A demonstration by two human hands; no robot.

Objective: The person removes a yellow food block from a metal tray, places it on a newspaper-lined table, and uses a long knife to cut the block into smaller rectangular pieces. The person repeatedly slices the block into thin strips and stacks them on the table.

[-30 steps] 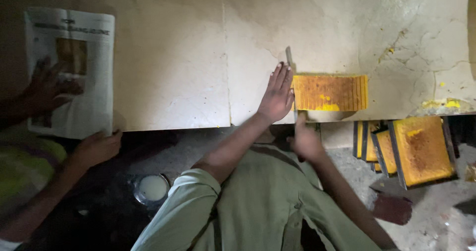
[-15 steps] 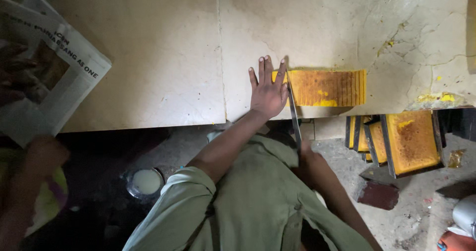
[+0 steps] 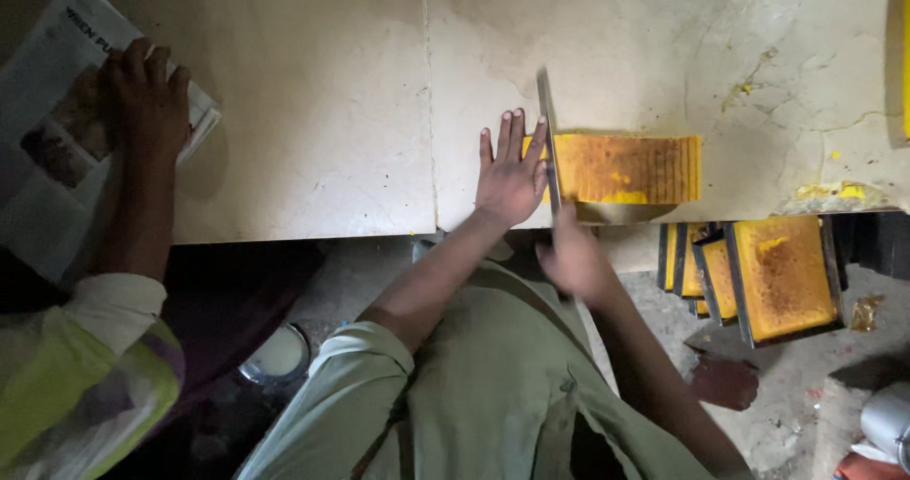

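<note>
An orange-yellow ridged slab (image 3: 630,167) lies on the pale marble counter (image 3: 322,110) near its front edge. My left hand (image 3: 510,170) rests flat on the counter, fingers spread, touching the slab's left end. My right hand (image 3: 572,257), blurred, grips the handle of a long metal blade (image 3: 547,129) that stands along the slab's left edge, right beside my left fingers.
Another person at the left presses a hand (image 3: 147,96) on a newspaper (image 3: 57,129) on the counter. Framed yellow slabs (image 3: 758,271) stand below the counter at the right. A round white-lidded tin (image 3: 275,357) sits on the floor. Yellow smears (image 3: 825,193) mark the counter.
My right hand has brought the blade up from below the counter edge onto the slab's left end. The other person's hand has come down on the newspaper, which now lies flatter.
</note>
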